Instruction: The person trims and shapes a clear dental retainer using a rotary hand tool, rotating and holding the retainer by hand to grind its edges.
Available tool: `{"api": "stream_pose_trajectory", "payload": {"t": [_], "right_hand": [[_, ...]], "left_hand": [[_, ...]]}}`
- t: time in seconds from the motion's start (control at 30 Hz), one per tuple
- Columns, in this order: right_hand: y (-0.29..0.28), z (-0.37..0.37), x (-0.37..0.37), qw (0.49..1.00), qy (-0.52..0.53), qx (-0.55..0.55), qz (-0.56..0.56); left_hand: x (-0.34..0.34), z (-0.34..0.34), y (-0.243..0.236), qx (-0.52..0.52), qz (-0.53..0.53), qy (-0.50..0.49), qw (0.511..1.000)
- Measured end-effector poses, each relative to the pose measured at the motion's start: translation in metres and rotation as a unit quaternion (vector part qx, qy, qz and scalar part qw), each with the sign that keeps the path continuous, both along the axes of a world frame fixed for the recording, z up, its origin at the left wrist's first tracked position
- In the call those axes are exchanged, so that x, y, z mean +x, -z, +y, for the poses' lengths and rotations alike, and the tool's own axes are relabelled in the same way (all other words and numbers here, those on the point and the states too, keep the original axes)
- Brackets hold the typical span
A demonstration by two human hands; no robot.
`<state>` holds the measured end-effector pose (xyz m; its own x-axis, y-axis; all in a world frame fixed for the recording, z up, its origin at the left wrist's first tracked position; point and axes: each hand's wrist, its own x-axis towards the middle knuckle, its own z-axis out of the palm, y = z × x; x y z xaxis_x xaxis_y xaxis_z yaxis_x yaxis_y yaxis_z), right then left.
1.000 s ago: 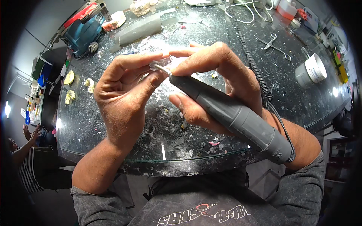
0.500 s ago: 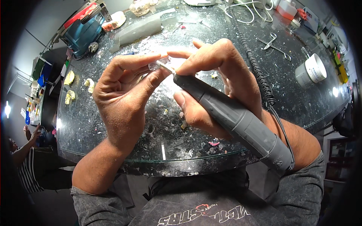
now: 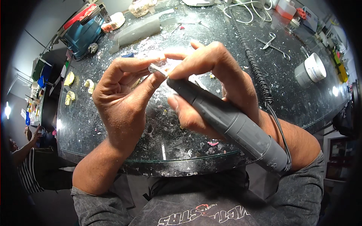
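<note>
My left hand [image 3: 126, 88] pinches a small clear plastic piece [image 3: 154, 68] between thumb and fingers, above the table. Its full shape is hidden by the fingers and washed out by glare. A thick dark grey rotary handpiece [image 3: 230, 120] lies slantwise in my right hand [image 3: 211, 66], its cable end by my right forearm. The thin pale tip [image 3: 158, 70] of the handpiece reaches the clear piece; whether it touches, I cannot tell. My right fingertips come close to those of my left hand.
Yellowish cast fragments [image 3: 69, 78] lie at the left of the dusty dark table [image 3: 188, 150]. A coiled cable [image 3: 250, 56], scissors [image 3: 269, 42] and a white tub [image 3: 315, 67] are to the right. At the back left stands a teal machine [image 3: 83, 35]. Another person [image 3: 28, 165] is at far left.
My right hand and the handpiece have shifted slightly left, pushing the tip farther along the clear piece. My left hand has stayed nearly still.
</note>
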<state>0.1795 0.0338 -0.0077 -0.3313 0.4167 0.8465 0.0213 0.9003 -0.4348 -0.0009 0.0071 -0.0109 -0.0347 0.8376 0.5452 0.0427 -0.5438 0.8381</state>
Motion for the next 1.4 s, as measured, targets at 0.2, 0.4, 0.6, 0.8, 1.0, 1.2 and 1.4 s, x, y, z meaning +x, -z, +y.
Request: {"api": "stream_pose_trajectory", "payload": {"t": [0.2, 0.4, 0.6, 0.8, 1.0, 1.2, 1.4], "right_hand": [[0.002, 0.003, -0.001, 1.000, 0.010, 0.012, 0.013], [0.001, 0.004, -0.001, 0.999, -0.023, -0.028, 0.036], [-0.002, 0.023, 0.009, 0.995, -0.057, -0.031, 0.081], [0.003, 0.026, 0.018, 0.999, -0.017, -0.021, -0.019], [0.004, 0.030, 0.019, 1.000, -0.012, 0.010, -0.025], [0.002, 0.030, 0.019, 0.997, -0.009, 0.060, -0.042], [-0.002, 0.029, 0.019, 0.997, -0.006, 0.065, -0.029]], "left_hand": [[0.000, 0.001, -0.002, -0.025, -0.005, -0.003, 1.000], [0.000, 0.003, 0.001, -0.035, -0.060, 0.020, 0.997], [-0.005, 0.016, 0.007, -0.122, -0.182, 0.135, 0.966], [-0.008, 0.013, 0.007, -0.207, -0.252, 0.198, 0.924], [-0.004, 0.014, 0.000, 0.044, 0.077, 0.010, 0.996], [-0.009, 0.008, -0.011, 0.112, 0.214, -0.045, 0.969], [-0.010, 0.010, -0.009, 0.112, 0.206, -0.081, 0.969]]}}
